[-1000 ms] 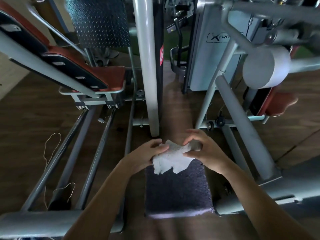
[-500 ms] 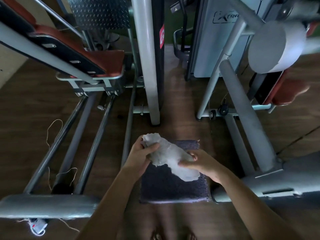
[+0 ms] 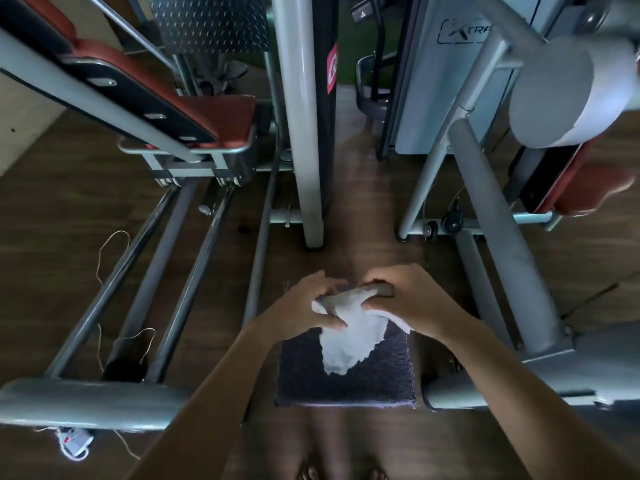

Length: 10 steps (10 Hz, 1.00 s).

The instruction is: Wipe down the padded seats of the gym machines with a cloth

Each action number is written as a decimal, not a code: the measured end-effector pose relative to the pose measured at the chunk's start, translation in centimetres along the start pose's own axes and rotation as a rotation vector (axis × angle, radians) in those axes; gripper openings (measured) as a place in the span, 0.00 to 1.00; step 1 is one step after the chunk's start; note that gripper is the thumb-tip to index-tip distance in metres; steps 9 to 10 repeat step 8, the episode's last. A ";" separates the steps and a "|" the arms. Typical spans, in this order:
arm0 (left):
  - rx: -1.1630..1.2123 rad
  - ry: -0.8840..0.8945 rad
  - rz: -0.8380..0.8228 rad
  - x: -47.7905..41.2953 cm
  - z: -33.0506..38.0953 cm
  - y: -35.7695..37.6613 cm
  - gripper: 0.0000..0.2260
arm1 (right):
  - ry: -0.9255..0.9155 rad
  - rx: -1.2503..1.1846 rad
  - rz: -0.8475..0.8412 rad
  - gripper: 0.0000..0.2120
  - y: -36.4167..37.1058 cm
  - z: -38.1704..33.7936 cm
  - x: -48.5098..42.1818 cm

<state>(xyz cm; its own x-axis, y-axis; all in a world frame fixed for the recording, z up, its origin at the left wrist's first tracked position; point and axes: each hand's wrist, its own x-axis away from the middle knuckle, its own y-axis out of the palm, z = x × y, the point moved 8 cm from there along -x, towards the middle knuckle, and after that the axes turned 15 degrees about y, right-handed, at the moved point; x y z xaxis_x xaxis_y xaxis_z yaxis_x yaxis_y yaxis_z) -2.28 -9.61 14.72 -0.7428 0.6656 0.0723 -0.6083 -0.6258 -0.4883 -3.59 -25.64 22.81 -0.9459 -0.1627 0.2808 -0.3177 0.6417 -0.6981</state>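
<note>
Left hand (image 3: 306, 303): curled round the left end of the cloth (image 3: 349, 341), thumb across the front, grip closed on the fabric.
Right hand (image 3: 422, 303): fingers hooked over the cloth's right end, grip closed on it, a thick fold bunched beneath the fingertips.
Cloth: white, pulled between the 2 hands, ragged loose end hanging down; held in the air above the dark mat (image 3: 381, 382), touching neither seat.
Dark mat: flat on the wooden floor (image 3: 52, 220), directly beneath the hands, between the grey bases of 2 machines.
Left seat (image 3: 225, 112): red padding on a grey frame, toward the floor's far left, well apart from the cloth.
Right seat (image 3: 595, 192): red padding at the right edge, partly hidden behind a grey roller pad (image 3: 561, 95), also well apart from the cloth.
Upright post (image 3: 298, 133): grey, standing on the floor just beyond the mat's far edge.
Rails (image 3: 192, 282): grey tubes running along the floor left of the mat, below the left seat.
Near edge of floor: toes (image 3: 308, 474) just in view below the mat.
</note>
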 end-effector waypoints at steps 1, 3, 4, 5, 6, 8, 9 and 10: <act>0.131 -0.034 0.044 0.8 -1.1 0.4 0.12 | 0.160 -0.181 0.017 0.11 0.7 4.9 -0.2; 0.197 -0.242 0.085 3.0 -7.8 3.3 0.07 | 0.480 -0.456 -0.123 0.07 9.1 14.4 -0.2; 0.201 -0.413 0.171 3.8 -12.5 5.3 0.08 | 0.566 -0.412 -0.082 0.09 12.7 17.3 -1.0; 0.099 -0.520 0.165 4.2 -16.5 7.5 0.10 | 0.640 -0.267 -0.071 0.20 15.8 20.2 -2.2; -0.120 -0.499 0.004 4.2 -17.9 9.6 0.27 | 0.609 -0.130 -0.113 0.26 18.3 21.3 -2.4; -0.347 -0.464 -0.274 4.5 -16.2 11.7 0.33 | 0.557 0.235 -0.247 0.34 20.3 20.8 -0.6; -0.347 -0.464 -0.274 4.5 -16.2 11.7 0.33 | 0.557 0.235 -0.247 0.34 20.3 20.8 -0.6; -0.347 -0.464 -0.274 4.5 -16.2 11.7 0.33 | 0.557 0.235 -0.247 0.34 20.3 20.8 -0.6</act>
